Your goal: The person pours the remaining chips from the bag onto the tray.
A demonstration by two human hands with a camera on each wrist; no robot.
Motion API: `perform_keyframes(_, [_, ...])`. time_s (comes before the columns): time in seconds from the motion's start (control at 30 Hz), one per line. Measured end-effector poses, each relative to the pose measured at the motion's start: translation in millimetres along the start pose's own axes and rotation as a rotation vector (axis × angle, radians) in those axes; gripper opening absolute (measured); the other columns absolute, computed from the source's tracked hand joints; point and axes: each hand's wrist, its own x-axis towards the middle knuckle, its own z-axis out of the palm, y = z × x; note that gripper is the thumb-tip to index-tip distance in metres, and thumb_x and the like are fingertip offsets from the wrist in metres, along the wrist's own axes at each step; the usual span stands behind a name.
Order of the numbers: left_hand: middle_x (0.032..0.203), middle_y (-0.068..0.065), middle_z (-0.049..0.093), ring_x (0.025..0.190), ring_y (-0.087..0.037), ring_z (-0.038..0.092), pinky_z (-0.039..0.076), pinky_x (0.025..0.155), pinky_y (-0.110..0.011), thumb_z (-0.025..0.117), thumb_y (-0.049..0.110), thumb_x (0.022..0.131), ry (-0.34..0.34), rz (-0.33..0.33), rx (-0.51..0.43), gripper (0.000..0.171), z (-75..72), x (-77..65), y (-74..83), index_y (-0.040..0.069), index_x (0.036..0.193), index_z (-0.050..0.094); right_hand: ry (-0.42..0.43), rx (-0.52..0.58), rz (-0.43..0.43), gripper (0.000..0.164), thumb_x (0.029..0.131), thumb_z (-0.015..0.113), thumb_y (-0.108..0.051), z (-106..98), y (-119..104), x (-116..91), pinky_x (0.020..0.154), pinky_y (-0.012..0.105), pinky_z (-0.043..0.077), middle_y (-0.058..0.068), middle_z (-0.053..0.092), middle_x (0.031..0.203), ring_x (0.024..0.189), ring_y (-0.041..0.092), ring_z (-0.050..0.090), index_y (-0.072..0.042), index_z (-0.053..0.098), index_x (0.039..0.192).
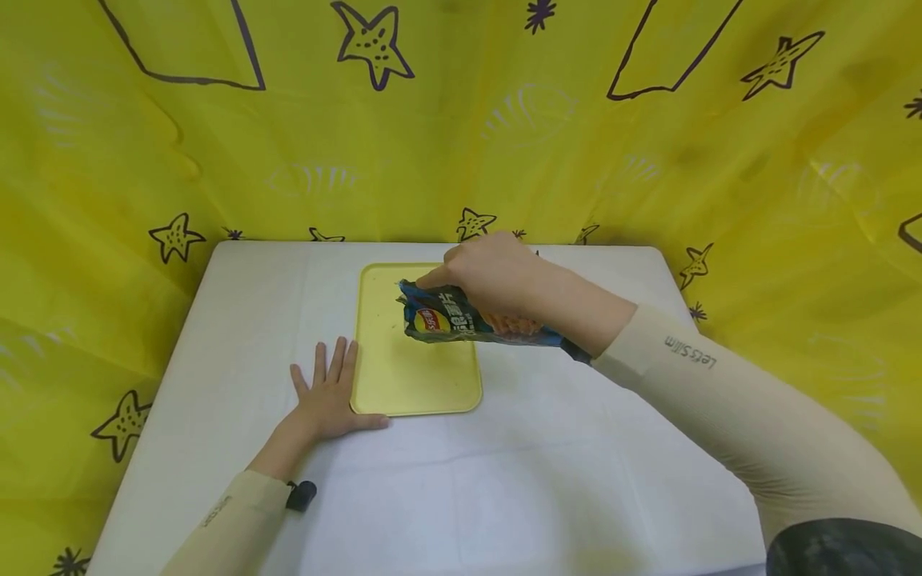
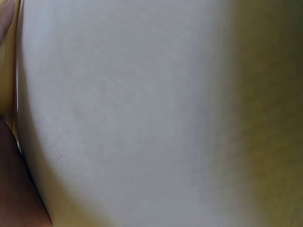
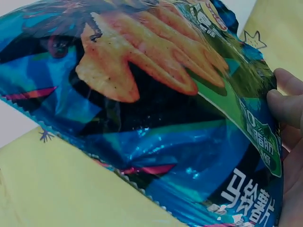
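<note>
A dark blue bag of potato chips is held above the tray, lying sideways in the head view. My right hand grips its upper edge, and in the right wrist view the thumb presses on the bag's side. Chips are pictured on the bag's front. The bag's left end looks ragged. Below is a yellow rectangular tray with a few small specks on it. With fingers spread, my left hand rests at the tray's lower left corner, thumb along its near edge.
A white-covered table carries the tray. Behind and at both sides hangs a yellow curtain with drawn starfish and fish. A small black object sits at the left wrist. The left wrist view shows mostly blurred white cloth.
</note>
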Motion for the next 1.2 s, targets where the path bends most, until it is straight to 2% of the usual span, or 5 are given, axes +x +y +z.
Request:
perform_keyframes(0.3, [0.166,-0.017,-0.014,0.148,-0.046,-0.023,-0.021,0.102,-0.077,0.063,0.089,0.063,-0.005,0.001,-0.006,0.145,0.2,-0.4,-0.3,0.008,0.159,-0.009,-0.015,0.01,0.007,0.067,0.091,0.059,0.005,-5.3,-1.8,0.4,0.05,0.034,0.049,-0.006,0.071,0.094,0.074,0.016,0.061,-0.047,0.061,0.134])
perform_keyframes(0.6, [0.166,-0.017,-0.013,0.148,-0.046,-0.023,-0.02,0.101,-0.077,0.062,0.09,0.062,0.002,0.004,-0.004,0.146,2.2,-0.4,-1.9,0.009,0.159,-0.01,-0.044,0.012,0.022,0.069,0.092,0.053,0.007,-3.8,-2.1,0.7,0.045,0.032,0.046,-0.006,0.071,0.094,0.076,0.017,0.064,-0.047,0.059,0.135])
perform_keyframes(0.97, [0.167,-0.017,-0.013,0.148,-0.046,-0.023,-0.02,0.102,-0.077,0.062,0.09,0.062,0.005,0.007,0.0,0.146,2.2,0.3,-1.7,0.009,0.16,-0.009,-0.031,0.025,0.017,0.071,0.092,0.052,0.009,-7.7,-2.7,-2.7,0.045,0.032,0.045,-0.006,0.067,0.086,0.068,0.017,0.06,-0.048,0.06,0.135])
perform_keyframes(1.2, [0.167,-0.016,-0.014,0.148,-0.045,-0.024,-0.021,0.102,-0.076,0.062,0.09,0.062,0.004,0.006,0.002,0.146,2.3,1.3,-1.7,0.009,0.16,-0.009,-0.028,0.018,0.01,0.068,0.092,0.056,0.006,-5.0,-2.2,-2.4,0.047,0.032,0.047,-0.006,0.07,0.09,0.073,0.016,0.061,-0.047,0.06,0.134])
